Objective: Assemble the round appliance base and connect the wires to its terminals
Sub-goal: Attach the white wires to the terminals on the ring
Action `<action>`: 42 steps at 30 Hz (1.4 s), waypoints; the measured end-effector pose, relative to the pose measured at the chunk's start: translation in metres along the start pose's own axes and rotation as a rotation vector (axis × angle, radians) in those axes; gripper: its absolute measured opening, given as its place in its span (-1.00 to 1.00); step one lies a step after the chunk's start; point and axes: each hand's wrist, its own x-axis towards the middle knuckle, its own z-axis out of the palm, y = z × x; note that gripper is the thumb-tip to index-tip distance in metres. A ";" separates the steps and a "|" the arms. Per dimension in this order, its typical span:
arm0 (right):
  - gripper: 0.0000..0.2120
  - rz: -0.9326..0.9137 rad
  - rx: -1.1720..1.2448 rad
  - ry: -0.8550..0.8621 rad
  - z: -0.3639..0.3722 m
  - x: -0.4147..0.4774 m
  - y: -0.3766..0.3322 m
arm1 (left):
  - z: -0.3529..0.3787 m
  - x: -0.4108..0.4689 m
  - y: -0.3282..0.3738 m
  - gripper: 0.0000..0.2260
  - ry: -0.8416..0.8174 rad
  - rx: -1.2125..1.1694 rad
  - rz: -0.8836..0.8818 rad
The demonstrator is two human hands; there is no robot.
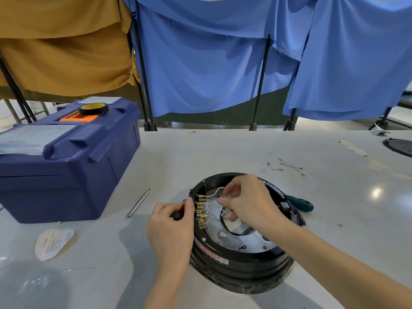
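Pinching a white wire (214, 191), right hand (247, 201) is working inside the round base (240, 262) on the table (223, 148); left hand (171, 221) is gripping its rim. Brass terminals (201, 211) are running near-to-far, just left of the wire.

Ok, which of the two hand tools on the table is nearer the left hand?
The slim metal bit, left of the round base near the left hand; the green-handled screwdriver lies off the base's right side.
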 end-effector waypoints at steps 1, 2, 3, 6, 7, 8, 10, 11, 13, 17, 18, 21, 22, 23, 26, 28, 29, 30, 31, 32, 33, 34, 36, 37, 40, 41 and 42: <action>-0.87 -0.008 0.010 0.058 0.000 -0.002 0.000 | 0.000 -0.001 0.001 -0.82 0.006 -0.007 0.002; -0.86 -0.013 0.028 0.103 -0.001 -0.003 -0.002 | -0.001 -0.002 0.001 -0.84 0.012 -0.018 0.005; -0.87 -0.011 0.049 0.107 -0.002 -0.004 -0.003 | -0.001 -0.003 0.000 -0.85 0.013 -0.029 0.010; -0.84 0.050 0.140 -0.115 0.002 -0.011 -0.004 | -0.004 -0.011 -0.001 -0.87 0.014 -0.045 0.029; -0.84 0.084 0.177 -0.187 0.006 -0.012 -0.004 | -0.006 -0.013 -0.002 -0.87 0.023 -0.047 0.036; -0.85 0.116 0.213 -0.226 0.009 -0.014 -0.004 | -0.006 -0.014 -0.003 -0.86 0.035 -0.050 0.042; -0.87 0.180 0.286 -0.250 0.014 -0.013 -0.005 | -0.007 -0.015 -0.003 -0.84 0.050 -0.064 0.042; -0.87 0.214 0.318 -0.255 0.016 -0.012 -0.006 | -0.006 -0.015 -0.003 -0.83 0.054 -0.072 0.040; -0.85 0.283 0.393 -0.258 0.017 -0.011 -0.006 | -0.005 -0.014 -0.003 -0.81 0.059 -0.074 0.040; -0.86 0.359 0.513 -0.224 0.023 -0.009 -0.002 | -0.005 -0.014 -0.004 -0.77 0.047 -0.080 0.035; -0.87 0.357 0.520 -0.216 0.024 -0.010 -0.001 | -0.005 -0.014 -0.005 -0.77 0.045 -0.077 0.036; -0.87 0.369 0.562 -0.223 0.024 -0.010 -0.001 | -0.004 -0.014 -0.005 -0.77 0.053 -0.070 0.033; -0.86 0.387 0.586 -0.236 0.024 -0.009 -0.001 | -0.003 -0.014 -0.005 -0.78 0.055 -0.070 0.030; -0.84 0.411 0.614 -0.251 0.022 -0.008 -0.001 | -0.003 -0.014 -0.005 -0.78 0.056 -0.070 0.025; -0.82 0.485 0.701 -0.290 0.021 -0.005 0.000 | -0.003 -0.014 -0.005 -0.78 0.058 -0.070 0.021; -0.82 0.519 0.754 -0.302 0.021 -0.004 0.001 | -0.003 -0.014 -0.005 -0.78 0.061 -0.064 0.028; -0.82 0.532 0.783 -0.310 0.021 -0.003 0.001 | -0.003 -0.014 -0.005 -0.77 0.060 -0.063 0.030; -0.81 0.547 0.819 -0.322 0.022 -0.003 0.002 | -0.003 -0.014 -0.004 -0.77 0.059 -0.062 0.031; -0.78 0.564 0.856 -0.336 0.022 -0.003 0.002 | -0.003 -0.014 -0.004 -0.76 0.057 -0.060 0.032; -0.76 0.576 0.886 -0.351 0.022 -0.003 0.002 | -0.003 -0.014 -0.004 -0.76 0.056 -0.058 0.035; -0.75 0.579 0.900 -0.365 0.022 -0.003 0.002 | -0.004 -0.015 -0.004 -0.75 0.055 -0.053 0.038; -0.74 0.574 0.898 -0.377 0.022 -0.004 0.001 | -0.004 -0.015 -0.005 -0.75 0.054 -0.048 0.042; -0.74 0.546 0.862 -0.396 0.020 -0.004 0.001 | -0.004 -0.015 -0.006 -0.75 0.050 -0.039 0.049; -0.75 0.531 0.839 -0.403 0.019 -0.005 0.000 | -0.004 -0.015 -0.006 -0.75 0.049 -0.037 0.052; -0.79 0.516 0.791 -0.417 0.019 -0.005 -0.002 | -0.003 -0.014 -0.006 -0.74 0.051 -0.048 0.065; -0.80 0.520 0.787 -0.414 0.019 -0.004 -0.003 | -0.003 -0.014 -0.005 -0.73 0.052 -0.049 0.068; -0.79 0.528 0.791 -0.412 0.020 -0.003 -0.004 | -0.004 -0.015 -0.005 -0.72 0.051 -0.047 0.071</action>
